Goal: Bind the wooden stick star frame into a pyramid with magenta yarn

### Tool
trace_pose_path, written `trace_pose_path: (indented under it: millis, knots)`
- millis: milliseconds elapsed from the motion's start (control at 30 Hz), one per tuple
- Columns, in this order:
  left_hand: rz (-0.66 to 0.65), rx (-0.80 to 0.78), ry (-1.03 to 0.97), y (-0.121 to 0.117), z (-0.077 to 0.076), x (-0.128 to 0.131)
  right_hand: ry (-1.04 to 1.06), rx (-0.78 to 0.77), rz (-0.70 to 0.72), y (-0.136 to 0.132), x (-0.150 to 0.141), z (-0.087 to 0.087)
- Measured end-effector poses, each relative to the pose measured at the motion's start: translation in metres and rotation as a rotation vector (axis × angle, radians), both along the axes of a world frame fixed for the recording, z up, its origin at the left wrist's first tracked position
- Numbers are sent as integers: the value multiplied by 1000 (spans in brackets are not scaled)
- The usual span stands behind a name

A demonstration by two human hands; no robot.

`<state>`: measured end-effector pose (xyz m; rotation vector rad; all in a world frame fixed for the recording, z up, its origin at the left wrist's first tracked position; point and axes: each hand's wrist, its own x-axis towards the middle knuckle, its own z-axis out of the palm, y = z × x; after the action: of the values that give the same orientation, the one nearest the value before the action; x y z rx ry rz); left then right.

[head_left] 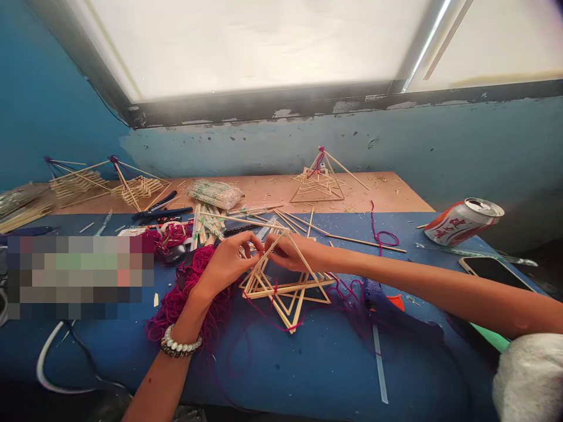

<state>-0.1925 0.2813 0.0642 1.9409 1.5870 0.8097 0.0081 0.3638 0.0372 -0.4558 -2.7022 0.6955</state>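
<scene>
A star-shaped frame of thin wooden sticks (295,305) stands on the blue tabletop (281,375), with purple-red yarn looped round parts of it. At its far side my left hand (231,261) is closed in a pinch, thumb and forefinger together beside an upright stick. My right hand (297,252) reaches across from the right, its curled fingertips meeting those of my left hand behind the sticks. Something tiny and reddish shows between the fingertips; what they hold cannot be made out. Left of the frame, under my left wrist, lies a tangled heap of purple-red yarn (176,316).
Finished-looking stick pyramids stand at the back, one in the middle (317,184), others at left (132,187). Packaged sticks (215,193), black-handled pliers (162,212), loose sticks (369,241) lie beyond my hands. A drink can (461,223) and a phone (497,272) are at right.
</scene>
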Motion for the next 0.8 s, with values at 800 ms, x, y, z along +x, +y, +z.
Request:
trace_pose_path:
  millis: [800]
  knots:
    - [-63,366,311,-3,-5,-1,52,-444,-22,3,-13,-2]
